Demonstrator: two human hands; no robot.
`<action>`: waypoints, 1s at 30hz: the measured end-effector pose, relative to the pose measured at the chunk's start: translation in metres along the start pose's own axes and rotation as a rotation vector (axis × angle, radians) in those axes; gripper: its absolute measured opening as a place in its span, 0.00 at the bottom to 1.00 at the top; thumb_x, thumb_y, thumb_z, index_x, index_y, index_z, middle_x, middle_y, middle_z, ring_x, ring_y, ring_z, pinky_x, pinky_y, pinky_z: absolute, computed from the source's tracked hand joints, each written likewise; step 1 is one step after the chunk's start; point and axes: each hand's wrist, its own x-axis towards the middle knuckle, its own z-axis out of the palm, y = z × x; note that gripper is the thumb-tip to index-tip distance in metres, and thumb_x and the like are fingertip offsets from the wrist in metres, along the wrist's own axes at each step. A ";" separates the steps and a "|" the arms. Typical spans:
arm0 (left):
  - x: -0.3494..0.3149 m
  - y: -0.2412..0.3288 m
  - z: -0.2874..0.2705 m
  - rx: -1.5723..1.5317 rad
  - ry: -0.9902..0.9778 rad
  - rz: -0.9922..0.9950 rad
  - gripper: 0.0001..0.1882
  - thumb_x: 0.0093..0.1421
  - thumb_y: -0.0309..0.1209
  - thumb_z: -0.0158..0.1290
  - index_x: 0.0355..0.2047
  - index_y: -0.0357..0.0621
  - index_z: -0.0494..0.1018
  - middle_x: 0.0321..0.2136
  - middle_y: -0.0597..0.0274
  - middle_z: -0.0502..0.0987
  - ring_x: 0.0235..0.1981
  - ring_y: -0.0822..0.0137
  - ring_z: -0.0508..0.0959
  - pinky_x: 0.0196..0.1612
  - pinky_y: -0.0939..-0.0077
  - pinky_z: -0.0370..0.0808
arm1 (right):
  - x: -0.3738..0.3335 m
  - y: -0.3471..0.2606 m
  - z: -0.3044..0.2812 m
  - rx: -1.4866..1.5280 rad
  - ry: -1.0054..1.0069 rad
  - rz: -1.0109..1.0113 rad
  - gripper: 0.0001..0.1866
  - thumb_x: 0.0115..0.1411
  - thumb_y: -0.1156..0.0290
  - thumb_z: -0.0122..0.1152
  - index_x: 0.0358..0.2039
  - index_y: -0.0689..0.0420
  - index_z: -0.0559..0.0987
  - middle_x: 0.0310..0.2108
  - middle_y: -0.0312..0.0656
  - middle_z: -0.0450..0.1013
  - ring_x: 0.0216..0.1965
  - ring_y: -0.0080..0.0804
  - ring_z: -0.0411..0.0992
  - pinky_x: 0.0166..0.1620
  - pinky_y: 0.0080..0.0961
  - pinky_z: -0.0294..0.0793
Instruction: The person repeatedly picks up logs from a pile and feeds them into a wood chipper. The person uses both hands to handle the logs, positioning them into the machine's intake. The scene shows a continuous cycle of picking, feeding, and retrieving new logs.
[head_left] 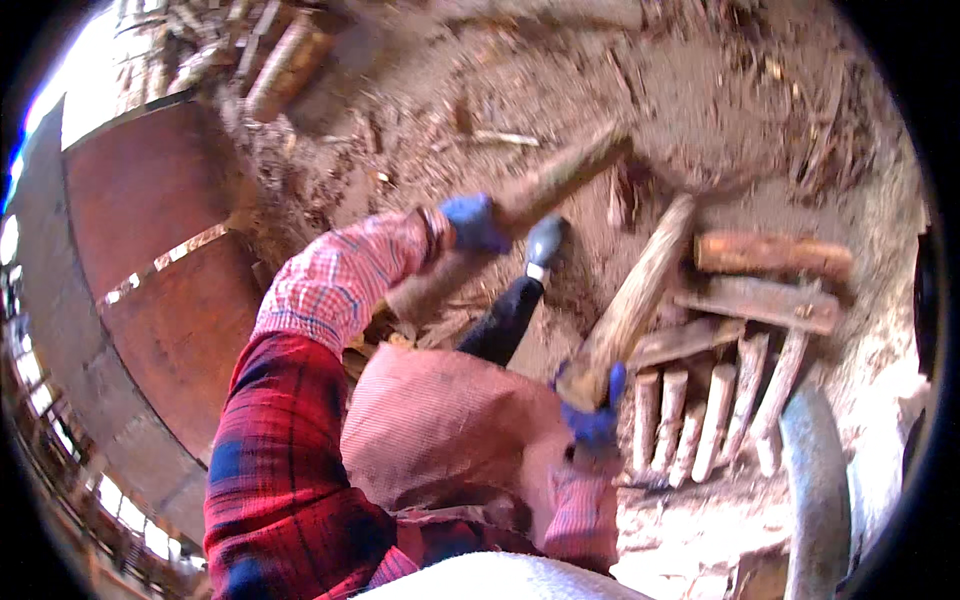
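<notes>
My left hand [474, 222], in a blue glove, is wrapped round the middle of a log [565, 178] that slants up to the right in front of me. The lower end of this log passes beside my plaid sleeve. At my right side, my right hand [592, 412], also gloved in blue, grips the near end of a second, paler log [645, 285]. That log points away from me, tilted to the right. Both logs are slightly blurred. A reddish woven apron [440, 420] covers my lap, and one dark shoe [546, 242] shows between the logs.
Several short sticks [712, 420] lie side by side at the right, below a reddish log [772, 256] and a flat board [760, 303]. A curved grey metal piece [815, 490] stands beside them. Rusty metal plates [180, 340] are at the left. Bark litters the dirt floor [700, 110].
</notes>
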 end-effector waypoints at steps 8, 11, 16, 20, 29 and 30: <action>-0.114 0.109 0.115 -1.375 -0.123 0.022 0.35 0.52 0.48 0.59 0.56 0.42 0.65 0.42 0.54 0.77 0.38 0.62 0.78 0.47 0.65 0.74 | -0.015 0.012 0.054 -0.175 0.067 0.041 0.26 0.58 0.48 0.55 0.46 0.58 0.73 0.41 0.45 0.73 0.42 0.41 0.71 0.48 0.40 0.71; -0.157 0.159 0.154 -1.709 -0.285 -0.192 0.32 0.53 0.43 0.59 0.56 0.43 0.65 0.41 0.53 0.77 0.40 0.59 0.78 0.48 0.64 0.74 | -0.071 -0.021 0.070 -0.198 -0.015 0.065 0.28 0.60 0.51 0.53 0.52 0.58 0.71 0.49 0.47 0.71 0.48 0.47 0.70 0.56 0.44 0.67; -0.228 0.197 0.288 -1.506 -0.031 0.040 0.29 0.51 0.45 0.62 0.49 0.42 0.70 0.37 0.54 0.78 0.36 0.61 0.79 0.44 0.65 0.75 | -0.224 -0.022 -0.004 -0.484 0.085 -0.009 0.26 0.59 0.54 0.58 0.52 0.59 0.72 0.45 0.45 0.73 0.44 0.41 0.73 0.48 0.40 0.74; -0.385 0.264 0.315 -1.464 -0.501 -0.257 0.32 0.54 0.42 0.60 0.56 0.42 0.66 0.45 0.58 0.76 0.43 0.65 0.77 0.48 0.66 0.73 | -0.369 -0.020 -0.059 -0.330 0.111 -0.046 0.23 0.60 0.57 0.58 0.49 0.60 0.74 0.40 0.45 0.75 0.38 0.38 0.75 0.43 0.35 0.76; -0.423 0.295 0.445 -1.433 -0.496 0.125 0.27 0.56 0.47 0.56 0.50 0.43 0.69 0.40 0.56 0.77 0.39 0.60 0.78 0.45 0.64 0.75 | -0.662 0.040 -0.099 -0.340 0.097 -0.764 0.15 0.62 0.59 0.52 0.40 0.57 0.74 0.24 0.37 0.69 0.22 0.27 0.68 0.23 0.24 0.69; -0.426 0.293 0.459 -1.416 -0.491 0.126 0.27 0.56 0.47 0.55 0.50 0.43 0.70 0.40 0.56 0.77 0.39 0.60 0.78 0.44 0.63 0.75 | -0.673 0.038 -0.113 -0.314 0.011 -0.813 0.16 0.63 0.58 0.50 0.42 0.57 0.73 0.23 0.37 0.69 0.19 0.27 0.65 0.22 0.25 0.65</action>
